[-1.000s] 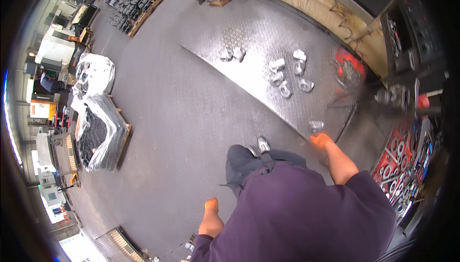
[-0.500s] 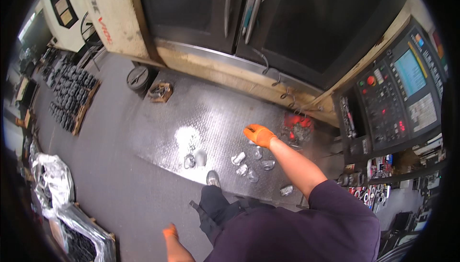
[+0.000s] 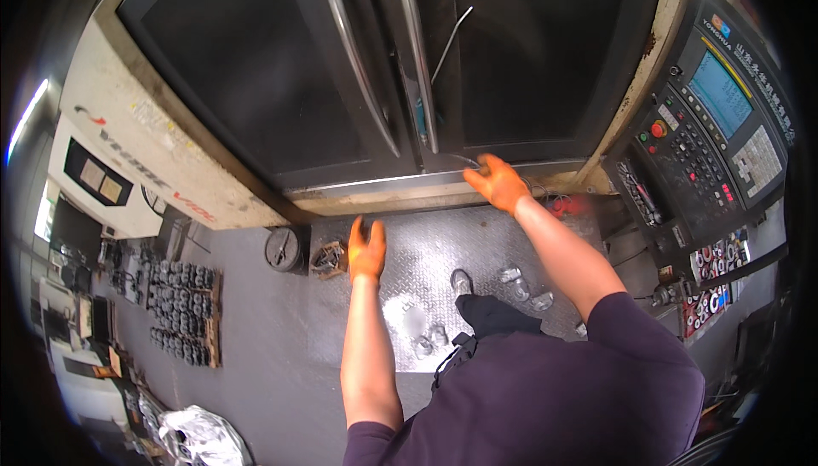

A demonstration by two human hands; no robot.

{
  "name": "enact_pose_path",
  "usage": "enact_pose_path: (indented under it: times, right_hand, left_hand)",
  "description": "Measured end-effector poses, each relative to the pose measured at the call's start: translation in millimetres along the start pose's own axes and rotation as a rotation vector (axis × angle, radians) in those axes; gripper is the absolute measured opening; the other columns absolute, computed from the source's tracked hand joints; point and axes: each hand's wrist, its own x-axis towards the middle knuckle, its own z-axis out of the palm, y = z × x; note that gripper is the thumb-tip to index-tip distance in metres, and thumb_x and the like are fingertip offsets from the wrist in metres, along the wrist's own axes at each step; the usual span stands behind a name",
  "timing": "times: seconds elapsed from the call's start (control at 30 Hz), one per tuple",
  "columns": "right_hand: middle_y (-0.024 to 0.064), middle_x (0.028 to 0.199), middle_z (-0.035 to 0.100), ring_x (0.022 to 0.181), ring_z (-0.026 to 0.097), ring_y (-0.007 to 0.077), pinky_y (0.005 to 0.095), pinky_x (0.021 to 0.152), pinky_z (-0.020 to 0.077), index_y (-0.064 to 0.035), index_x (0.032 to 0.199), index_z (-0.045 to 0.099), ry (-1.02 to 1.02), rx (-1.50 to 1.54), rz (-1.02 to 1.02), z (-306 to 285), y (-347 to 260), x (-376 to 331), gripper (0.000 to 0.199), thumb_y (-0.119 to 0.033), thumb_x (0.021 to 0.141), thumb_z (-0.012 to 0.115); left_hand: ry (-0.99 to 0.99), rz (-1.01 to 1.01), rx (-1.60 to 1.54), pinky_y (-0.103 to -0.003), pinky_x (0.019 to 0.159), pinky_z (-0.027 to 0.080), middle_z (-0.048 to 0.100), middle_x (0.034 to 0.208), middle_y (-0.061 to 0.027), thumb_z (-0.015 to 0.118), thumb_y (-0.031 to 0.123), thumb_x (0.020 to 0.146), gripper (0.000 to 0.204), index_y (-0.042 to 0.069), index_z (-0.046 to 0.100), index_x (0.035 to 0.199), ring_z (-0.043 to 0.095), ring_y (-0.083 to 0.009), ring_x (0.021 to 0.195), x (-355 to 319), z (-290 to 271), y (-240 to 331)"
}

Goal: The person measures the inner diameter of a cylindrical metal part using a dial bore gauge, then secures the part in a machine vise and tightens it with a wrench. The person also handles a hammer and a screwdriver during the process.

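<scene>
My left hand (image 3: 366,250), in an orange glove, reaches forward with fingers apart and nothing in it. To the right, my right hand (image 3: 498,184), also orange-gloved, is held out with thumb and fingers apart, holding nothing that I can see. Both hands are below the lower ends of two long metal handles, the left handle (image 3: 356,57) and the right handle (image 3: 415,53), on the dark double doors (image 3: 528,66) of a machine. Neither hand appears to touch them. Something teal (image 3: 421,118) is at the right handle, and a thin light rod (image 3: 452,44) slants across the right door.
A control panel (image 3: 720,91) with screen and buttons stands at the right. Silvery metal pieces (image 3: 515,279) lie on the tread-plate platform (image 3: 426,240) by my foot. A round bin (image 3: 284,249) and small box (image 3: 329,258) sit left. Stacked dark parts (image 3: 181,313) stand farther left.
I have moved closer to the doors, which now fill more of the view. My left hand has risen from low beside me to reach forward, and my right hand has moved up toward the handles.
</scene>
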Motion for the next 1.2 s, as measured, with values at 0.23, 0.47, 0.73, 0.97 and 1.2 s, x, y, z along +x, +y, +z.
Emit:
enact_pose_path:
  times: [0.23, 0.47, 0.73, 0.97, 1.2]
  right_hand:
    - [0.0244, 0.107, 0.071, 0.103, 0.069, 0.04, 0.0478, 0.091, 0.0545, -0.0008, 0.107, 0.07, 0.285, 0.094, -0.176, -1, -140, 152, 0.052, -0.046, 0.082, 0.071]
    - [0.0155, 0.094, 0.075, 0.093, 0.073, 0.0357, 0.0475, 0.084, 0.0549, -0.0089, 0.092, 0.075, 0.234, 0.039, -0.085, 38, -128, 217, 0.032, -0.038, 0.08, 0.072]
    - [0.011, 0.084, 0.074, 0.085, 0.072, 0.0319, 0.0439, 0.082, 0.0512, -0.0122, 0.089, 0.076, 0.381, -0.128, -0.168, 28, -122, 214, 0.029, -0.038, 0.083, 0.066]
    - [0.0136, 0.08, 0.072, 0.087, 0.069, 0.0371, 0.0467, 0.084, 0.0523, -0.0101, 0.083, 0.073, 0.536, -0.202, -0.022, 5, -130, 197, 0.025, -0.034, 0.076, 0.069]
    - [0.0213, 0.082, 0.07, 0.086, 0.067, 0.0434, 0.0513, 0.083, 0.0538, -0.0039, 0.08, 0.068, 0.77, -0.199, 0.286, -14, -108, 198, 0.036, -0.04, 0.082, 0.066]
  left_hand:
    - [0.054, 0.542, -0.102, -0.035, 0.095, 0.048, 0.066, 0.119, -0.0143, 0.071, 0.03, 0.097, 0.049, -0.003, 0.057, 0.13, 0.06, -0.0223, 0.108, 215, 59, 95]
    - [-0.334, 0.609, -0.117, -0.038, 0.086, 0.049, 0.055, 0.088, -0.007, 0.052, 0.032, 0.104, 0.042, -0.004, 0.055, 0.082, 0.05, -0.0188, 0.083, 278, 72, 161]
    - [-0.522, 0.598, -0.17, -0.037, 0.096, 0.037, 0.051, 0.067, -0.0085, 0.05, 0.033, 0.095, 0.042, 0.001, 0.048, 0.069, 0.047, -0.0186, 0.076, 290, 69, 170]
    - [-0.817, 0.652, -0.285, -0.036, 0.072, 0.047, 0.057, 0.074, -0.0093, 0.062, 0.029, 0.091, 0.035, 0.001, 0.054, 0.073, 0.056, -0.0188, 0.071, 296, 47, 183]
    - [-1.022, 0.305, -0.35, -0.033, 0.073, 0.053, 0.064, 0.074, -0.011, 0.065, -0.001, 0.087, 0.012, 0.001, 0.058, 0.078, 0.06, -0.0179, 0.068, 330, 39, 168]
